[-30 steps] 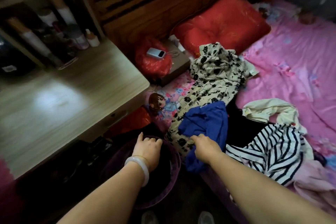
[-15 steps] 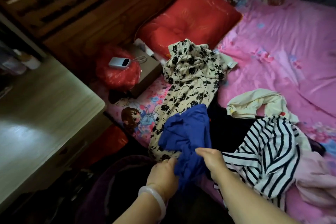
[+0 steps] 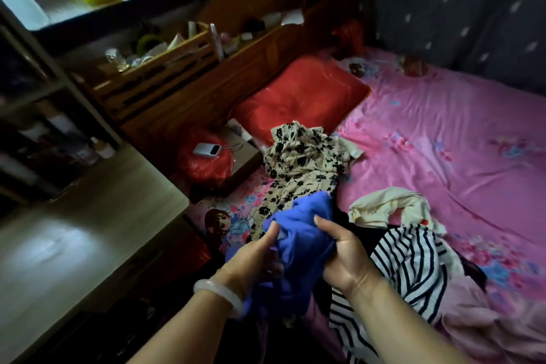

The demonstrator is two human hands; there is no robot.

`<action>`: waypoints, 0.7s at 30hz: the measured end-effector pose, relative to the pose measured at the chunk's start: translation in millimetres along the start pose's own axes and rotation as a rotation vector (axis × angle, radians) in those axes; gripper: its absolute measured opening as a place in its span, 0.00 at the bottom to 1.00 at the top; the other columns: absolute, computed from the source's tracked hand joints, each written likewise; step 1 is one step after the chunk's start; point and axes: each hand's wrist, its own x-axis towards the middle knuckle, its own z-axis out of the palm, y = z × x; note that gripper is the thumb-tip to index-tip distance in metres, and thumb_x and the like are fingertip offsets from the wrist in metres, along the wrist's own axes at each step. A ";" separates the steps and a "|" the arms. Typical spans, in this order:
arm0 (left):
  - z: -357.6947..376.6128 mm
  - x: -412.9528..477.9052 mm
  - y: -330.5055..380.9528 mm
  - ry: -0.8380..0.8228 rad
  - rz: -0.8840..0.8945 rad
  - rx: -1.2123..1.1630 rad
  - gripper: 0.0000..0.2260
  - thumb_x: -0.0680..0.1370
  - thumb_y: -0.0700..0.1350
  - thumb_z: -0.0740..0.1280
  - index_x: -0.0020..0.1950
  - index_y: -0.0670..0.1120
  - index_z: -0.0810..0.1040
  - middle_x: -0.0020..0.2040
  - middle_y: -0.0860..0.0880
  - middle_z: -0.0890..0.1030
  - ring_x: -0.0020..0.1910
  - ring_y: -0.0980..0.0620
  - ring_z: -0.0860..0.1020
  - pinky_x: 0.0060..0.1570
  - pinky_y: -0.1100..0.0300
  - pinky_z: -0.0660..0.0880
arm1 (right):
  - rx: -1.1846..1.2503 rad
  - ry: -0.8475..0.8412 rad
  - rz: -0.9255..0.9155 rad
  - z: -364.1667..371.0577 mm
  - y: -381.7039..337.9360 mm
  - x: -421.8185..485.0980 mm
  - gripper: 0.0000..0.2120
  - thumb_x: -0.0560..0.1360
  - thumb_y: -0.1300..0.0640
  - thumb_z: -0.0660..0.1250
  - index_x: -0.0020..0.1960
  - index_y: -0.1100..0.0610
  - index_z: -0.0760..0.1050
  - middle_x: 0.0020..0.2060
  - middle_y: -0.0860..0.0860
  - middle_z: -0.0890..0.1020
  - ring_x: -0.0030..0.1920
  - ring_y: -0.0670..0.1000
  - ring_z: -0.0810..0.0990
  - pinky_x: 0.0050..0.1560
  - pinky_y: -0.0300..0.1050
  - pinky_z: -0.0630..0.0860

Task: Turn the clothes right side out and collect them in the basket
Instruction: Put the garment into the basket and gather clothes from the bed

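Observation:
A bunched blue garment hangs between both hands over the near edge of the bed. My left hand, with a pale bangle on the wrist, grips its left side, thumb up against the cloth. My right hand grips its right side. Behind it a cream dress with black flowers lies on the bed. A black-and-white striped top and a cream garment lie to the right. The basket is out of view.
A pink sheet covers the bed, with a red pillow at its head. A wooden desk stands at the left. A power bank rests on a red bag beside the wooden headboard. Pale pink cloth lies at lower right.
My left hand left the dark basket rim and took hold of the blue garment beside my right hand. Both lifted it off the pile. The view tilted up, so the basket dropped out.

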 end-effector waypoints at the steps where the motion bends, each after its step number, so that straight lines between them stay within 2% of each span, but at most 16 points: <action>1: 1.4 -12.8 3.1 -0.046 -0.021 0.034 0.22 0.63 0.68 0.71 0.36 0.50 0.76 0.30 0.51 0.73 0.26 0.55 0.72 0.28 0.64 0.68 | -0.007 -0.029 -0.039 12.9 -7.0 -9.0 0.42 0.47 0.44 0.83 0.56 0.62 0.82 0.46 0.51 0.86 0.51 0.48 0.84 0.57 0.34 0.72; 2: 4.2 -26.4 5.9 -0.088 -0.022 0.068 0.20 0.62 0.67 0.73 0.38 0.50 0.79 0.32 0.51 0.78 0.29 0.56 0.76 0.32 0.64 0.71 | -0.013 -0.058 -0.054 23.1 -13.5 -16.8 0.33 0.50 0.40 0.81 0.49 0.59 0.85 0.43 0.46 0.86 0.48 0.44 0.84 0.51 0.28 0.71; 3: 3.9 -34.8 3.8 -0.117 0.020 0.080 0.18 0.62 0.63 0.74 0.41 0.51 0.82 0.37 0.52 0.82 0.34 0.56 0.79 0.39 0.63 0.73 | -0.006 -0.083 -0.047 32.2 -20.4 -24.3 0.23 0.62 0.43 0.76 0.51 0.56 0.85 0.47 0.48 0.86 0.51 0.47 0.84 0.52 0.33 0.75; 4: 4.7 -46.3 4.1 -0.120 0.067 0.064 0.17 0.61 0.59 0.74 0.45 0.51 0.83 0.41 0.53 0.84 0.38 0.58 0.81 0.44 0.62 0.74 | 0.007 -0.088 -0.024 39.4 -26.0 -29.6 0.17 0.74 0.47 0.67 0.60 0.53 0.81 0.57 0.53 0.83 0.59 0.52 0.81 0.59 0.42 0.76; 5: 6.2 -56.0 4.2 -0.108 0.121 0.032 0.20 0.60 0.57 0.74 0.50 0.51 0.82 0.43 0.55 0.85 0.40 0.59 0.81 0.45 0.63 0.75 | -0.032 -0.095 -0.019 42.5 -31.0 -35.5 0.18 0.80 0.50 0.58 0.67 0.51 0.75 0.64 0.55 0.78 0.64 0.55 0.76 0.65 0.50 0.72; 6: 7.8 -68.6 6.6 -0.075 0.176 -0.008 0.25 0.59 0.54 0.76 0.54 0.50 0.79 0.44 0.55 0.85 0.41 0.59 0.82 0.43 0.64 0.76 | -0.080 -0.113 -0.017 45.4 -35.6 -41.9 0.19 0.81 0.50 0.55 0.70 0.51 0.71 0.67 0.57 0.75 0.67 0.56 0.74 0.69 0.53 0.69; 7: 5.8 -80.5 6.4 -0.044 0.236 -0.030 0.28 0.61 0.51 0.78 0.58 0.47 0.77 0.45 0.52 0.85 0.42 0.57 0.82 0.42 0.64 0.77 | -0.109 -0.120 -0.004 49.6 -40.4 -50.1 0.20 0.80 0.49 0.56 0.69 0.54 0.72 0.67 0.58 0.75 0.66 0.56 0.74 0.69 0.53 0.69; 9: 9.6 -103.4 10.2 0.011 0.295 -0.039 0.17 0.74 0.46 0.70 0.59 0.40 0.74 0.54 0.44 0.83 0.47 0.53 0.81 0.42 0.64 0.77 | -0.201 -0.136 -0.015 62.2 -41.4 -59.3 0.23 0.76 0.47 0.60 0.64 0.60 0.77 0.62 0.59 0.79 0.63 0.55 0.78 0.67 0.51 0.71; 10: 10.6 -116.6 11.4 0.021 0.314 -0.064 0.12 0.78 0.46 0.64 0.57 0.40 0.73 0.59 0.41 0.80 0.49 0.52 0.79 0.41 0.64 0.77 | -0.293 -0.132 -0.041 69.4 -42.0 -66.1 0.24 0.75 0.47 0.62 0.63 0.62 0.77 0.60 0.59 0.80 0.62 0.55 0.78 0.67 0.51 0.71; 11: 10.4 -127.4 11.3 0.043 0.341 -0.100 0.14 0.79 0.50 0.62 0.58 0.42 0.73 0.62 0.42 0.77 0.52 0.52 0.79 0.42 0.65 0.78 | -0.393 -0.114 -0.079 74.1 -41.9 -71.7 0.25 0.73 0.46 0.63 0.63 0.62 0.76 0.59 0.59 0.81 0.61 0.55 0.79 0.66 0.50 0.71; 13: 9.4 -145.2 12.2 -0.023 0.349 -0.211 0.33 0.68 0.65 0.70 0.63 0.43 0.72 0.62 0.46 0.78 0.56 0.50 0.80 0.50 0.59 0.79 | -0.614 -0.050 -0.173 79.8 -41.5 -79.1 0.28 0.70 0.42 0.66 0.62 0.60 0.75 0.56 0.56 0.83 0.59 0.53 0.80 0.63 0.48 0.73; 14: 11.3 -153.3 14.0 -0.101 0.321 -0.255 0.38 0.63 0.67 0.72 0.65 0.44 0.73 0.62 0.45 0.79 0.58 0.48 0.80 0.55 0.54 0.78 | -0.688 -0.021 -0.195 79.4 -40.8 -79.8 0.30 0.70 0.39 0.67 0.63 0.60 0.75 0.57 0.55 0.83 0.60 0.52 0.80 0.64 0.48 0.73; 15: 12.0 -164.9 13.3 -0.139 0.311 -0.240 0.36 0.64 0.64 0.73 0.65 0.45 0.74 0.59 0.44 0.81 0.57 0.47 0.81 0.56 0.51 0.78 | -0.735 0.012 -0.195 80.3 -39.5 -82.8 0.32 0.70 0.37 0.68 0.64 0.60 0.74 0.58 0.55 0.82 0.61 0.52 0.78 0.65 0.50 0.72; 16: 12.0 -172.5 13.2 -0.137 0.303 -0.214 0.29 0.68 0.57 0.73 0.64 0.44 0.75 0.56 0.44 0.83 0.54 0.46 0.82 0.53 0.51 0.79 | -0.738 0.042 -0.193 81.7 -39.5 -86.2 0.30 0.72 0.38 0.66 0.64 0.60 0.74 0.59 0.55 0.81 0.61 0.52 0.78 0.66 0.51 0.71; 18: 7.4 -185.9 11.4 -0.069 0.342 -0.139 0.20 0.71 0.39 0.70 0.63 0.42 0.76 0.54 0.41 0.84 0.51 0.43 0.83 0.49 0.52 0.81 | -0.704 0.098 -0.203 84.1 -38.9 -92.3 0.19 0.78 0.46 0.63 0.58 0.60 0.77 0.55 0.56 0.83 0.55 0.52 0.81 0.60 0.48 0.75; 21: -2.8 -198.3 9.7 -0.027 0.383 -0.201 0.15 0.71 0.36 0.67 0.58 0.37 0.79 0.54 0.35 0.81 0.47 0.40 0.82 0.45 0.52 0.81 | -0.535 0.123 -0.192 85.1 -43.0 -98.4 0.14 0.78 0.51 0.64 0.50 0.61 0.80 0.44 0.59 0.85 0.42 0.54 0.85 0.44 0.45 0.79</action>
